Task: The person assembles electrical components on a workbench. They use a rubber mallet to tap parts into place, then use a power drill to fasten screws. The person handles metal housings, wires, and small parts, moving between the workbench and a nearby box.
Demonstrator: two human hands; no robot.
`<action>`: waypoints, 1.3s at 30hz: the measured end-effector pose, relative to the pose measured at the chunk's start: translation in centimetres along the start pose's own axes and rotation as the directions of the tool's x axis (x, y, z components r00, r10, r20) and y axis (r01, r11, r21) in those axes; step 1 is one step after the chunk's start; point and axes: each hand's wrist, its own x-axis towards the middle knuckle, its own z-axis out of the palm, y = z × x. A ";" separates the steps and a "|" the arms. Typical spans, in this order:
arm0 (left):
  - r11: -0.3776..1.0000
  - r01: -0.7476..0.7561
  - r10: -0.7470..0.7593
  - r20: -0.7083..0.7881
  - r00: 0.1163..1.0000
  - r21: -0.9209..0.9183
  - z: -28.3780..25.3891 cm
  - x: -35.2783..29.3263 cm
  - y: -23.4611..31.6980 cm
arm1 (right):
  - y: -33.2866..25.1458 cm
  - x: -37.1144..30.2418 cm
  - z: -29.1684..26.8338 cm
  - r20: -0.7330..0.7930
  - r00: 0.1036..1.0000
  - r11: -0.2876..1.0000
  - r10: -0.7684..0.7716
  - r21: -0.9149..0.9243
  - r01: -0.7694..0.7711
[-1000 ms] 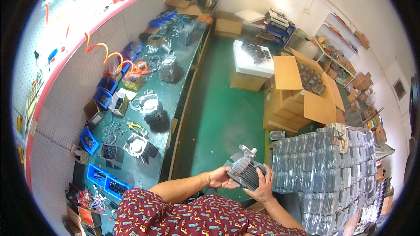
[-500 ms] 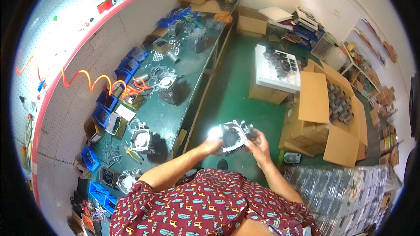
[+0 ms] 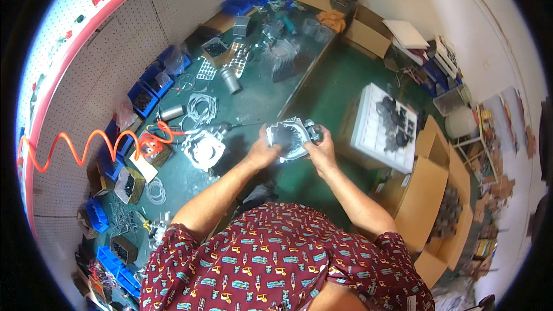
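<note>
A silver cast-metal housing point(image 3: 298, 138) with a wide round opening and finned sides is held out in front of me, near the bench's edge. My left hand point(image 3: 264, 151) grips its left side, and my right hand point(image 3: 321, 150) has its fingers closed round the right side, next to a small protruding fitting. Part of each hand's fingers is hidden behind the casting. On the green workbench point(image 3: 253, 101), just left of my left hand, stands a similar housing point(image 3: 204, 150) with a pale round top. Farther along the bench is another finned housing point(image 3: 282, 57).
Blue parts bins point(image 3: 142, 98) line the pegboard wall, and a coiled orange air hose point(image 3: 83, 147) hangs across the left. Metal cylinders point(image 3: 230, 80) and loose cable lie on the bench. To the right stand a white foam tray point(image 3: 368, 121) bearing dark parts and an open cardboard box point(image 3: 423, 196).
I have moved forward along the bench, and the view has turned. Both hands still hold the housing, which now appears higher in view and closer to the bench.
</note>
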 end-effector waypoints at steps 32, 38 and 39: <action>0.386 -0.480 -0.574 -0.613 0.543 -0.788 -18.0 23.1 -2.9 | -2.3 30.9 12.5 0.584 0.771 0.964 0.255 -0.218 -0.154; 0.368 -0.582 -0.549 -0.674 0.494 -0.725 -15.9 18.0 -2.9 | -2.2 31.2 12.1 0.631 0.725 0.960 0.276 -0.147 -0.238; 0.349 -0.588 -0.576 -0.662 0.480 -0.730 -15.7 18.2 -3.3 | -2.1 31.3 11.9 0.629 0.723 0.955 0.285 -0.124 -0.269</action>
